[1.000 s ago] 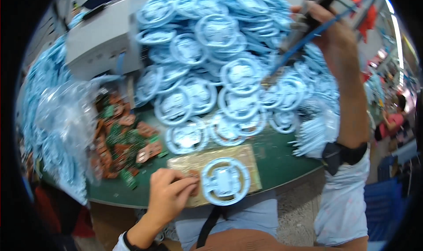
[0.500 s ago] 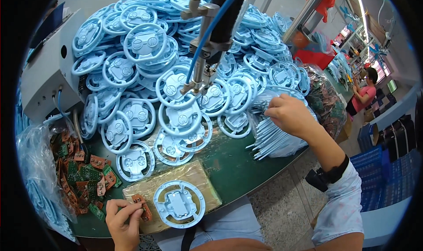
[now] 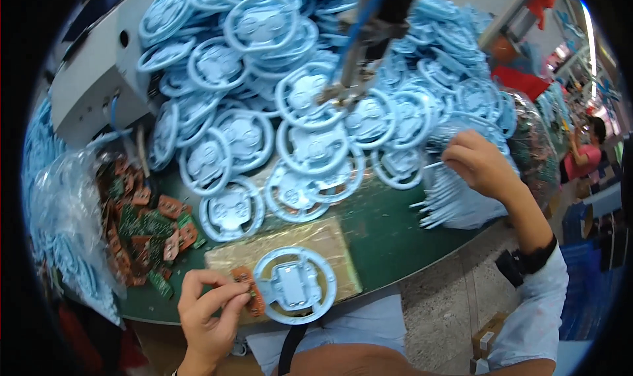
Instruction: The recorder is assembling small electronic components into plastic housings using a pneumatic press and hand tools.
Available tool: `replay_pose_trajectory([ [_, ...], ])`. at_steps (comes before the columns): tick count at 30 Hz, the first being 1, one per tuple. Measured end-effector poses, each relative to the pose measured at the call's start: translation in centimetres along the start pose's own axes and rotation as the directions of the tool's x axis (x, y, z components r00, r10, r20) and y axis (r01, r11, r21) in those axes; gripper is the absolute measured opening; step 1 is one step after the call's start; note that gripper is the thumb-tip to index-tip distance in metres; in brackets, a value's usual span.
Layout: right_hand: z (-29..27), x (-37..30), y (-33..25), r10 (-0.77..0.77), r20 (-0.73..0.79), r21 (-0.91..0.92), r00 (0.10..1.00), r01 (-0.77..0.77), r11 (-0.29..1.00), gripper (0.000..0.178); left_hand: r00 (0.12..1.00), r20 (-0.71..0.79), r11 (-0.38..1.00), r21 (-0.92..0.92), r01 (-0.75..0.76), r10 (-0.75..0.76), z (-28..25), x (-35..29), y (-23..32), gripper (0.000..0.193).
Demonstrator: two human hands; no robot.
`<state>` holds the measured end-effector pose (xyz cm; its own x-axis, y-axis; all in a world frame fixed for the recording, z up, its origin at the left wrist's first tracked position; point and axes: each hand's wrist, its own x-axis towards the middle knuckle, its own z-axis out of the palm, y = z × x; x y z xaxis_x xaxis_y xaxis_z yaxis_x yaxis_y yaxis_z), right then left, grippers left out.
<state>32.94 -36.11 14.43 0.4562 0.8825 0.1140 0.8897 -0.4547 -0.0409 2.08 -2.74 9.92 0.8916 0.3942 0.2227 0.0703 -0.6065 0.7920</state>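
Note:
My left hand [image 3: 212, 313] pinches a small orange-brown circuit board [image 3: 242, 275] at the edge of a brown pad. Just right of the board, a light blue toy steering wheel [image 3: 295, 285] lies on the pad [image 3: 347, 260], its ribbed inner side and a pale rectangular centre facing up. My right hand [image 3: 481, 165] is over a bundle of thin light blue plastic sticks [image 3: 455, 201] in a clear bag. Its fingers are closed together at the sticks; whether one is between them is hidden.
A high heap of blue steering wheels [image 3: 260, 23] covers the table's back. Loose circuit boards [image 3: 148, 227] and a plastic bag [image 3: 69, 191] lie left, before a grey box [image 3: 99, 79]. A blurred metal tool [image 3: 349, 89] hangs over the heap. A person [image 3: 583, 155] is far right.
My view has swung, so the scene sits further right and higher. The left hand's circuit board is a little closer to the steering wheel. My right hand stays at the sticks, fingers closed.

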Motion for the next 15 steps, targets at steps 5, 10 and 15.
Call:
replay_pose_trajectory([
  [5, 0.5, -0.2, -10.9, 0.02, -0.192, 0.394, 0.981, 0.059, 0.917, 0.028, 0.961, 0.2, 0.981, -0.011, -0.195, 0.194, 0.4, -0.2, 0.3, 0.024],
  [10, 4.5, -0.8, -15.6, -0.006, 0.06, 0.452, 0.998, -0.022, 0.892, 0.022, 0.898, 0.376, 0.96, 0.067, -0.273, 0.229, 1.2, -1.1, 0.4, 0.021],
  [15, 6.8, -0.5, -17.3, 0.065, 0.064, 0.795, 0.996, -0.09, 0.6, 0.014, 0.914, 0.331, 0.971, -0.047, -0.234, 0.237, 1.6, -1.4, -0.6, 0.018],
])
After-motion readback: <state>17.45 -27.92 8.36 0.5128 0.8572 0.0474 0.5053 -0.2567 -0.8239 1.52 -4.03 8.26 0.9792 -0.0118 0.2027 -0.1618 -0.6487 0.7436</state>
